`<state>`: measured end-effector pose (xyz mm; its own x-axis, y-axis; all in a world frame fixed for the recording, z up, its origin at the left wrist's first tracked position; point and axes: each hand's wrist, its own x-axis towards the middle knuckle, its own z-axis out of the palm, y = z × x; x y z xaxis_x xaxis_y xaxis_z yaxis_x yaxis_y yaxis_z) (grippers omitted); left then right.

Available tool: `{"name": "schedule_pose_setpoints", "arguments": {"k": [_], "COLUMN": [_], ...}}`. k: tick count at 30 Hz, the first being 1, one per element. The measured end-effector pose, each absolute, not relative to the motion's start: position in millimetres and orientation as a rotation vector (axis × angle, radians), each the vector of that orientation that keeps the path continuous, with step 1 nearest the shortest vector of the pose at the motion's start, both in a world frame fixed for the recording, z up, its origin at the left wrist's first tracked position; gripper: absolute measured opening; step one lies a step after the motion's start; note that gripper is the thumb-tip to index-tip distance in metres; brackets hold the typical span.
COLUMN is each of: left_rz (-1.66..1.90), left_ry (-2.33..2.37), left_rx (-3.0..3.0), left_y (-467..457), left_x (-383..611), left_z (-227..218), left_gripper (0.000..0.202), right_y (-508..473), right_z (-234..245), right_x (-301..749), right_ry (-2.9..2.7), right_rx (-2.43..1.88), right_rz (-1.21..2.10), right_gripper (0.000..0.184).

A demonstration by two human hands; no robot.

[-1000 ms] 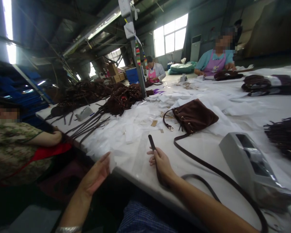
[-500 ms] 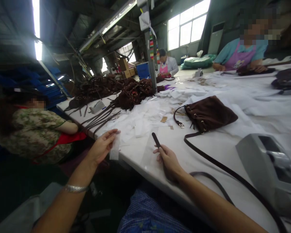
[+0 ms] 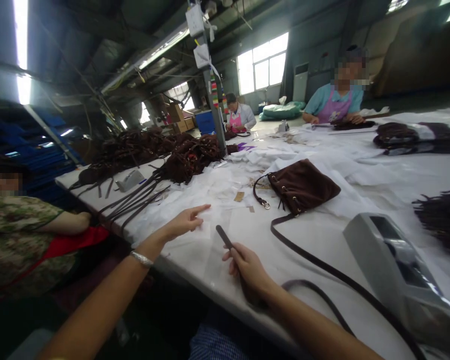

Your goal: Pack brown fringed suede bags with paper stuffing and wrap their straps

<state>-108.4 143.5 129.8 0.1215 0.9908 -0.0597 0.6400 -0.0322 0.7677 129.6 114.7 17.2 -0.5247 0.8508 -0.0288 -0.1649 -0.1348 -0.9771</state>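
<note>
My right hand (image 3: 247, 267) is closed around the end of a dark brown strap (image 3: 222, 234), whose tip sticks out toward the upper left. The strap (image 3: 322, 267) runs across the white table (image 3: 322, 235) to a brown suede drawstring bag (image 3: 303, 182) lying on its side. My left hand (image 3: 183, 222) reaches over the table edge with the index finger stretched out. It pinches a thin white strip (image 3: 204, 230) against the tabletop, just left of the strap tip.
A grey tabletop machine (image 3: 390, 260) stands at the right. Heaps of brown bags (image 3: 187, 155) and loose straps (image 3: 135, 197) lie around a pole (image 3: 214, 105). White sheets (image 3: 285, 155) litter the middle. A person (image 3: 18, 230) sits at left; two more work at the far end.
My left hand has come up from below the table edge and forward over the table, carrying the white strip down onto it. My right hand keeps hold of the strap end.
</note>
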Motion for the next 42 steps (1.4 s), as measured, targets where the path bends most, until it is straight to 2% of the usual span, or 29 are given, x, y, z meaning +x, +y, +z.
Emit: {"name": "schedule_pose_setpoints", "arguments": {"k": [3, 9, 14, 18, 22, 24, 30, 32, 34, 35, 37, 38, 41, 42], "left_rz": [0.699, 1.017, 1.160, 1.084, 0.804, 0.674, 0.556, 0.529, 0.494, 0.489, 0.483, 0.499, 0.603, 0.653], "left_ry": [1.724, 1.980, 2.167, 2.282, 2.446, 2.547, 2.623, 2.422, 1.943, 1.712, 1.626, 1.659, 1.804, 1.834], "left_rx": [1.779, 1.672, 1.492, 1.419, 1.326, 1.298, 1.627, 1.843, 2.111, 2.196, 2.234, 2.222, 2.157, 2.138], "left_y": [151, 194, 241, 257, 254, 250, 242, 236, 227, 223, 215, 213, 214, 216], "left_x": [-140, -240, -317, -345, -360, -364, -313, -268, -219, -197, -166, -158, -160, -166], "left_z": [120, 130, 121, 97, 82, 86, 113, 107, 92, 82, 64, 57, 51, 54], "left_gripper": [0.059, 0.063, 0.057, 0.055, 0.054, 0.046, 0.035, 0.032, 0.033, 0.037, 0.047, 0.044, 0.015, 0.014], "right_y": [114, 114, 117, 119, 120, 120, 122, 121, 120, 120, 119, 118, 118, 117], "right_z": [22, 28, 23, 21, 20, 19, 18, 18, 18, 18, 20, 21, 24, 25], "right_x": [131, 129, 125, 126, 127, 128, 129, 129, 129, 129, 129, 129, 129, 129], "right_ry": [-1.428, -1.529, -1.549, -1.580, -1.594, -1.592, -1.604, -1.594, -1.571, -1.560, -1.541, -1.532, -1.509, -1.502], "right_rx": [-0.828, -0.935, -1.032, -1.080, -1.089, -1.084, -1.056, -1.050, -1.038, -1.027, -1.001, -0.989, -0.957, -0.945], "right_rz": [1.748, 1.731, 1.727, 1.743, 1.757, 1.767, 1.748, 1.745, 1.745, 1.745, 1.746, 1.745, 1.744, 1.745], "right_gripper": [0.039, 0.044, 0.048, 0.047, 0.045, 0.046, 0.046, 0.045, 0.045, 0.045, 0.043, 0.043, 0.040, 0.039]}}
